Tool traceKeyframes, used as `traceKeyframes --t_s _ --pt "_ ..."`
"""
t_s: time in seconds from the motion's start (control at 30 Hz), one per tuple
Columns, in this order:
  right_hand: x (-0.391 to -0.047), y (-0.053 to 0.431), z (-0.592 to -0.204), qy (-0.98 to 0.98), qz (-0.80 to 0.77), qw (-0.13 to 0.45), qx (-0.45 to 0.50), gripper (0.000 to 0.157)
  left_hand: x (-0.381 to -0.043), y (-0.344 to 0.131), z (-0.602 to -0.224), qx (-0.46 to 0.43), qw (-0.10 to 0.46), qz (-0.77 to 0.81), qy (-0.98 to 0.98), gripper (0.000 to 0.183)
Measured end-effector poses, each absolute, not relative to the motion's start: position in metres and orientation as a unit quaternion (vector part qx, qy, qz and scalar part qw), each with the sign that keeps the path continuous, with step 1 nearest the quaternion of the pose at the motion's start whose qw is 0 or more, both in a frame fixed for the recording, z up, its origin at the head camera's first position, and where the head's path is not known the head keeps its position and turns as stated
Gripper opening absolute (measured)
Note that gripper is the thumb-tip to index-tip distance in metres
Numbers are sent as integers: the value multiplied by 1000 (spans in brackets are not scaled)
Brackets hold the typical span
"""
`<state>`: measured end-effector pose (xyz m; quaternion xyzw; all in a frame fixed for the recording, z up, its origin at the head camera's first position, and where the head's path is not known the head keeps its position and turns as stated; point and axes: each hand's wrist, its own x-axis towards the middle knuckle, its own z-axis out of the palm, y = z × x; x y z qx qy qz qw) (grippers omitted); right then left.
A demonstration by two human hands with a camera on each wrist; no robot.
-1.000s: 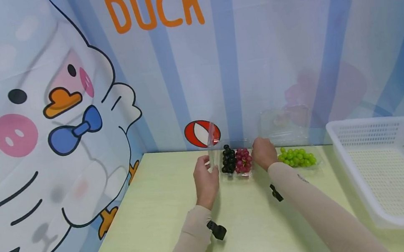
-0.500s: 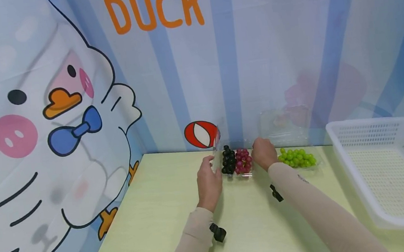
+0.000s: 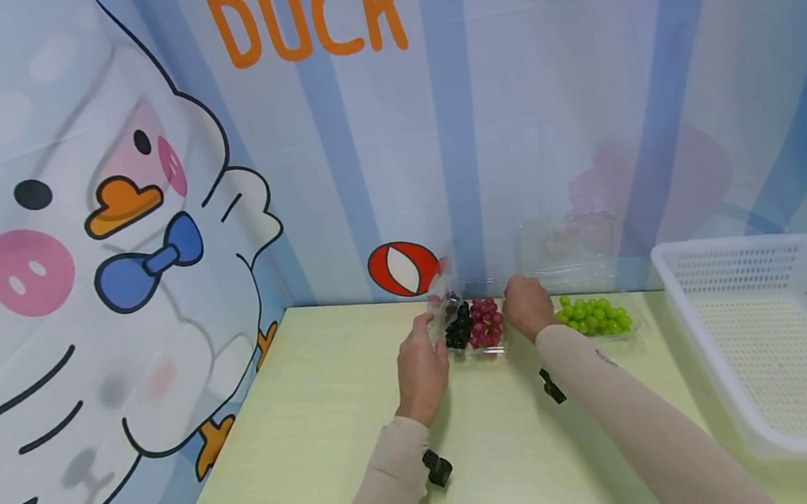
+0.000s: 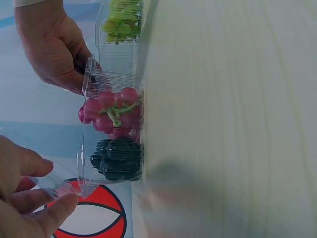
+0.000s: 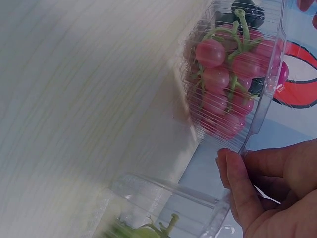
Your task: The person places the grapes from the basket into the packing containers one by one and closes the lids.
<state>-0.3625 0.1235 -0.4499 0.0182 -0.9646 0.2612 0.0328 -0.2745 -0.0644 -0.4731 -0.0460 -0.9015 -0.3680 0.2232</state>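
Note:
A clear plastic fruit box [image 4: 89, 79] holds black grapes [image 3: 461, 334] on the left and red grapes [image 3: 486, 322] on the right. Its hinged lid [image 3: 442, 291] is raised at the left and leans over the black grapes. My left hand [image 3: 422, 372] pinches the lid's edge between thumb and fingers. At the other end, my right hand [image 3: 529, 309] pinches the box's right rim, thumb and forefinger together in the right wrist view. Right beside that hand sits a second clear box with green grapes [image 3: 596, 316], its lid [image 3: 570, 250] standing up behind.
A white perforated plastic basket [image 3: 726, 414] stands at the right of the pale table [image 3: 334, 428]. Behind the boxes hangs a blue striped cloth [image 3: 392, 161] with a cartoon duck on the left.
My left hand has moved slightly right, swinging the lid from nearly upright to leaning over the black grapes. The right hand has stayed at the box's rim.

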Motion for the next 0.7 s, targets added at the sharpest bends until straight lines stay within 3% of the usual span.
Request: traceKeyframes --t_s 0.7 --pt "-361 123 -447 -964 263 37 15 29 -277 -62 -481 -108 292 -267 -912 41"
